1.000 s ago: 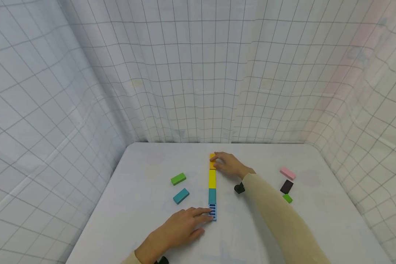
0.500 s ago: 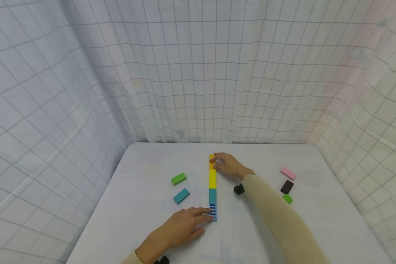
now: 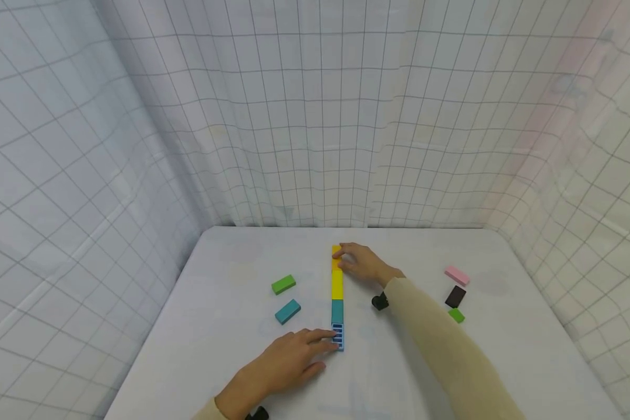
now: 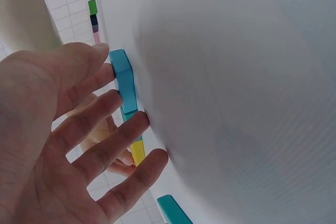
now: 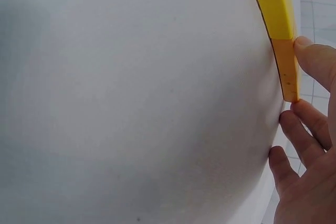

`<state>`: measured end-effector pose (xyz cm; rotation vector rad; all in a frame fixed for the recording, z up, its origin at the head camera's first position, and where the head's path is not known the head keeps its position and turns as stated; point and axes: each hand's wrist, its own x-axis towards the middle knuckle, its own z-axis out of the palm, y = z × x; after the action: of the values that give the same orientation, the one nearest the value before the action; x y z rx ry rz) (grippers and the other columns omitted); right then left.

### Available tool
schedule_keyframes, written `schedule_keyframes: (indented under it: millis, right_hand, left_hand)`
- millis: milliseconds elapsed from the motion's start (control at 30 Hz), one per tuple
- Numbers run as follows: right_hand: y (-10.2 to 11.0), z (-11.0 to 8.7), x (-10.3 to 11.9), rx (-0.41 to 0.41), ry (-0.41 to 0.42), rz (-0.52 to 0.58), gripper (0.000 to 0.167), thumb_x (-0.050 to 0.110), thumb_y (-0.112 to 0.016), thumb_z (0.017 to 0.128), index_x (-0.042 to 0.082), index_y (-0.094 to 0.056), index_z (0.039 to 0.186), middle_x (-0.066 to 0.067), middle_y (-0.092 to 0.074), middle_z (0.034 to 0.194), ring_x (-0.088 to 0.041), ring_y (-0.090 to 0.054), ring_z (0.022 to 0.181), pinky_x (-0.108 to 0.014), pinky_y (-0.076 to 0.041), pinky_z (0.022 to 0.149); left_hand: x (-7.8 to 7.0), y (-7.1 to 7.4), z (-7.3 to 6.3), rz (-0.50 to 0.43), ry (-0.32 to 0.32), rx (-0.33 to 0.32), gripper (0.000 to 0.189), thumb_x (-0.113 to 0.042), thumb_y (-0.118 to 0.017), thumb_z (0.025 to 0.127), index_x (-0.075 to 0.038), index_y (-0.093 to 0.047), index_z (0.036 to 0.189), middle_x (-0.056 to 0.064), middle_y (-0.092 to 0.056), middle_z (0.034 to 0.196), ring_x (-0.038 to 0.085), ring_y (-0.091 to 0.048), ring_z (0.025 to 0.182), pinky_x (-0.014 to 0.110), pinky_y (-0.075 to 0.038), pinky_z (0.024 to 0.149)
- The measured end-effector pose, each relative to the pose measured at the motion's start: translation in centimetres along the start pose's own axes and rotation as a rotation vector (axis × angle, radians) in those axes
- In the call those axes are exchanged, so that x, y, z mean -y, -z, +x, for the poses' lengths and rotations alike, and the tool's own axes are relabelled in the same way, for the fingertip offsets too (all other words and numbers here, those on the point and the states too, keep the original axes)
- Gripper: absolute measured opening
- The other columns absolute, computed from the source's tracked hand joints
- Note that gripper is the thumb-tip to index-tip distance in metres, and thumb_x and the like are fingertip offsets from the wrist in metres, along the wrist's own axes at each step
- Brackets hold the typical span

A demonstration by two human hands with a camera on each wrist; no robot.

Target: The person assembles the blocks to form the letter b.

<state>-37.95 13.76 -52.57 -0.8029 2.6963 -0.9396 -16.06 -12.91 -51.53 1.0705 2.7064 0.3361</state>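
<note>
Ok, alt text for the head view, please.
The left hand touches the near, slotted light-blue block and the right hand the far orange block, with a teal block and a yellow block lined up between them. On the table, a green block and a loose teal block lie left; a pink block, dark block and small green block, right.

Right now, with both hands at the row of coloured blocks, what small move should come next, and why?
Probably move the left hand to the loose teal rectangular block: the row of coloured blocks looks straight and set end to end, while that block lies apart, close beyond the left hand.
</note>
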Motion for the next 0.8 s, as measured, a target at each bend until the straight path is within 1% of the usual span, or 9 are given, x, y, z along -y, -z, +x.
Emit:
schedule_keyframes:
  millis: [267, 500, 667, 700, 800]
  right_hand:
    - [0.2, -0.1, -0.2, 0.016, -0.010, -0.038, 0.032, 0.025, -0.070, 0.119, 0.016, -0.078, 0.149, -0.018, -0.047, 0.185, -0.044, -0.040, 0.176, -0.066, -0.028, 0.146]
    - [0.2, -0.3, -0.4, 0.029, -0.006, -0.033, 0.034, 0.024, -0.069, 0.119, 0.016, -0.078, 0.151, -0.020, -0.047, 0.185, -0.047, -0.041, 0.174, -0.068, -0.029, 0.145]
    - [0.1, -0.5, -0.8, 0.027, 0.024, -0.028, 0.035, 0.026, -0.069, 0.119, 0.014, -0.078, 0.151, -0.022, -0.049, 0.183, -0.048, -0.043, 0.173, -0.068, -0.031, 0.144]
    - [-0.2, -0.2, -1.8, 0.020, 0.055, -0.028, 0.036, 0.032, -0.069, 0.120, 0.016, -0.078, 0.151, -0.020, -0.049, 0.183, -0.045, -0.044, 0.173, -0.065, -0.030, 0.146]
    - [-0.2, -0.6, -2.0, 0.012, 0.079, -0.021, 0.037, 0.034, -0.069, 0.119, 0.017, -0.078, 0.151, -0.021, -0.052, 0.181, -0.046, -0.046, 0.171, -0.066, -0.033, 0.144]
  left_hand:
    - [0.1, 0.1, 0.2, -0.003, 0.000, -0.005, 0.043, -0.036, -0.077, 0.115, -0.037, -0.072, 0.158, -0.011, -0.062, 0.173, 0.018, -0.070, 0.147, 0.042, -0.067, 0.112]
    - [0.2, 0.1, 0.6, -0.014, 0.018, 0.014, 0.039, -0.037, -0.076, 0.115, -0.038, -0.074, 0.155, -0.011, -0.063, 0.172, 0.018, -0.069, 0.148, 0.044, -0.066, 0.114]
    - [0.1, 0.2, 0.8, -0.017, 0.019, 0.009, 0.037, -0.037, -0.076, 0.116, -0.037, -0.076, 0.153, -0.010, -0.065, 0.169, 0.017, -0.070, 0.145, 0.043, -0.066, 0.114]
    - [0.1, 0.1, 0.8, -0.019, 0.019, 0.005, 0.037, -0.037, -0.076, 0.116, -0.036, -0.076, 0.153, -0.010, -0.065, 0.168, 0.017, -0.070, 0.145, 0.043, -0.066, 0.113]
    - [0.1, 0.0, 0.8, -0.028, 0.015, -0.010, 0.036, -0.036, -0.077, 0.116, -0.035, -0.077, 0.152, -0.010, -0.066, 0.167, 0.017, -0.070, 0.145, 0.043, -0.067, 0.113]
